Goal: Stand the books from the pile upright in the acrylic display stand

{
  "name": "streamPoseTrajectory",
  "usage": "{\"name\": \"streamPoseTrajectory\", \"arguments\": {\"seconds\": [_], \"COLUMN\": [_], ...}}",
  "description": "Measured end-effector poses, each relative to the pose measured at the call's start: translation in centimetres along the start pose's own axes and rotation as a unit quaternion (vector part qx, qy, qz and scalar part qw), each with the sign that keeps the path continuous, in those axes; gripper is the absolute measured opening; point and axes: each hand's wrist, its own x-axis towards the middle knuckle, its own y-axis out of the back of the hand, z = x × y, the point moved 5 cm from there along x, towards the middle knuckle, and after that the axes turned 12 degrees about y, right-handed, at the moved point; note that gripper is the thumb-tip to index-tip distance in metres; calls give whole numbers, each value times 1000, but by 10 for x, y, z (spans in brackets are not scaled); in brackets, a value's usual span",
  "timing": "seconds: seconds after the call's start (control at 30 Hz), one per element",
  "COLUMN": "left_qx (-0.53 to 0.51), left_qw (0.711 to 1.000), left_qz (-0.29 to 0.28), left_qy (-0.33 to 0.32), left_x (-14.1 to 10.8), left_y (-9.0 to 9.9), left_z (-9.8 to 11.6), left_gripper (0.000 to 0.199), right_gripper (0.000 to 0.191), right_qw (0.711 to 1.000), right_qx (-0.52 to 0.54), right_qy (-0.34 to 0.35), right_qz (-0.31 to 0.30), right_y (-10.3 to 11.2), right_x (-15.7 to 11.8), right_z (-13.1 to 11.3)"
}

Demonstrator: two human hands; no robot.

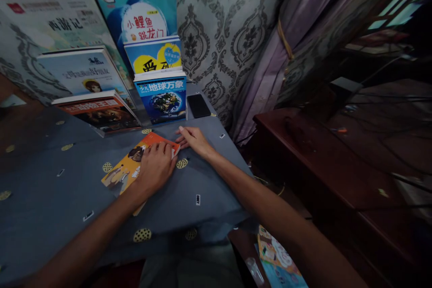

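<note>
An orange and yellow picture book (126,166) lies aslant on the cloth-covered table, with cartoon animals on its cover. Across its right part rests my left hand (157,164), fingers bent on the cover and thumb at the right edge; the palm hides part of the book. My right hand (194,140) is at the book's upper right corner, fingers stretched out and thumb up. Its fingertips are at the corner, though whether they press on it I cannot tell. Just behind the hands stands a blue book with a globe (165,101).
Left of the globe book leans an animal book (104,114); taller books (72,22) rise in tiers behind. A black phone (198,105) lies by the patterned wall. The table's right edge drops beside a dark red wooden cabinet (324,171). More books (278,256) lie below.
</note>
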Motion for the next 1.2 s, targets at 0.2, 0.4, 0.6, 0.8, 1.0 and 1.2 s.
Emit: {"name": "streamPoseTrajectory", "arguments": {"seconds": [0.2, 0.4, 0.6, 0.8, 1.0, 1.2], "left_qx": [-18, -7, -21, 17, 1, -20], "left_qw": [1000, 1000, 1000, 1000, 1000, 1000], "left_qz": [-3, 13, 10, -4, -6, -6], "left_qy": [1, 6, 8, 5, 9, 3], "left_x": [1, 1, 3, 3, 3, 1], "left_y": [0, 2, 5, 7, 6, 7], "left_z": [2, 1, 2, 3, 3, 0], "left_gripper": [34, 35, 37, 39, 39, 40], "right_gripper": [44, 47, 44, 44, 49, 60], "right_qw": [996, 996, 996, 996, 994, 980], "right_qx": [-68, -67, -64, -61, -60, -103], "right_qy": [62, 59, 59, 60, 85, 172], "right_qz": [-13, -19, -19, -19, -18, 3], "right_y": [1, 0, 1, 1, 2, 4], "right_x": [-1, -1, -1, -1, -2, -6], "right_z": [-5, -5, -6, -7, -9, -24]}}
